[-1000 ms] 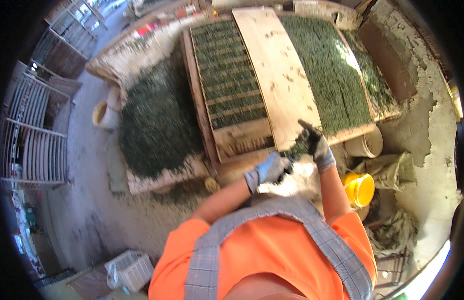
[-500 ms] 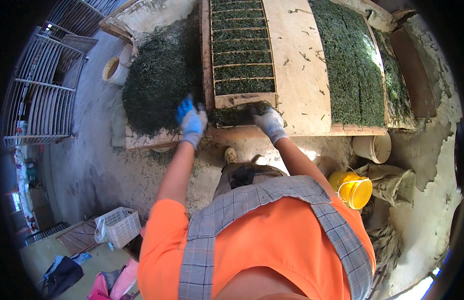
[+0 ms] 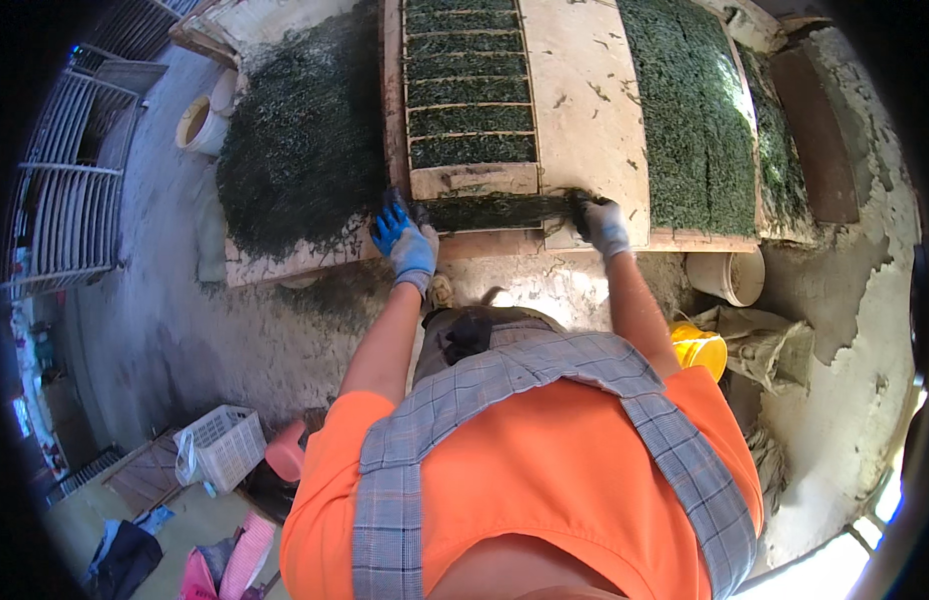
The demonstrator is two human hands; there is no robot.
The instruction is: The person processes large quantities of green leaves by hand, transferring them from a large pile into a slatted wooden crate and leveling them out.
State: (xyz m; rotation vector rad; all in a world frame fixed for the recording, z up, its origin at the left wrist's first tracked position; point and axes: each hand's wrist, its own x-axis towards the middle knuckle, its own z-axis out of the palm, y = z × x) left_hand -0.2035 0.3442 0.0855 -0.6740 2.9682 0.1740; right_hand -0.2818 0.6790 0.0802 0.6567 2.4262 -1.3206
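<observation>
A slatted wooden frame [image 3: 533,140] lies on the work table, its compartments packed with dark green shredded leafy material. Across its near end sits a short wooden board [image 3: 475,180]. Closer to me, the last strip of green material [image 3: 495,212] runs between my hands. My left hand [image 3: 410,247], in a blue and grey glove, has its fingers apart at the left end of that strip. At the other end, on the pale board's near edge, my right hand [image 3: 603,222] curls in a grey glove with darkened fingertips. What lies inside those fingers is hidden.
Left of the frame spreads a big heap of green material [image 3: 305,140]. A pale board [image 3: 585,110] with scattered bits lies to the right, then a flat green layer [image 3: 685,120]. A white bucket [image 3: 730,275] and a yellow bucket [image 3: 697,350] stand below the right side.
My right hand has moved rightward, past the frame's right edge. My left hand has come to the strip's left end from over the heap's edge. The view has shifted slightly.
</observation>
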